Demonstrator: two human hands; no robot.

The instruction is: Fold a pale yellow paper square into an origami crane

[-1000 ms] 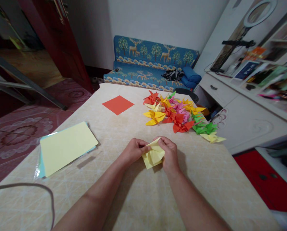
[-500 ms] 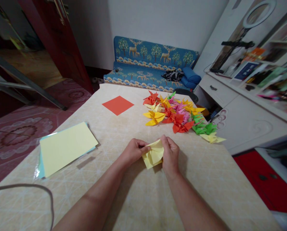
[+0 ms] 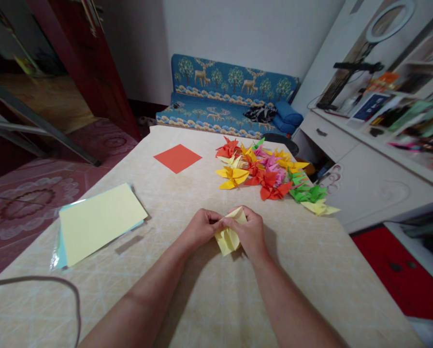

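Both hands hold one sheet of pale yellow paper (image 3: 228, 242), creased and partly folded, just above the table's middle. My left hand (image 3: 201, 227) pinches its left side, thumb on top. My right hand (image 3: 252, 233) grips the right side, its thumb lying across the paper close to the left thumb. The fingers behind the sheet are partly hidden. Beyond the hands lies a pile of folded paper cranes (image 3: 270, 174) in red, orange, yellow, pink and green. A flat red paper square (image 3: 178, 158) rests further back on the left.
A stack of yellow and blue paper (image 3: 102, 224) lies on its clear wrapper at the table's left. A grey cable (image 3: 57, 279) curves over the near left corner. Behind the table (image 3: 303, 290) stands a blue patterned sofa (image 3: 216, 113); a white cabinet (image 3: 379, 179) is at the right.
My right hand has shifted left along the paper, and its thumb now reaches across to the left thumb. The yellow paper shows less of its surface. My left hand has barely moved.
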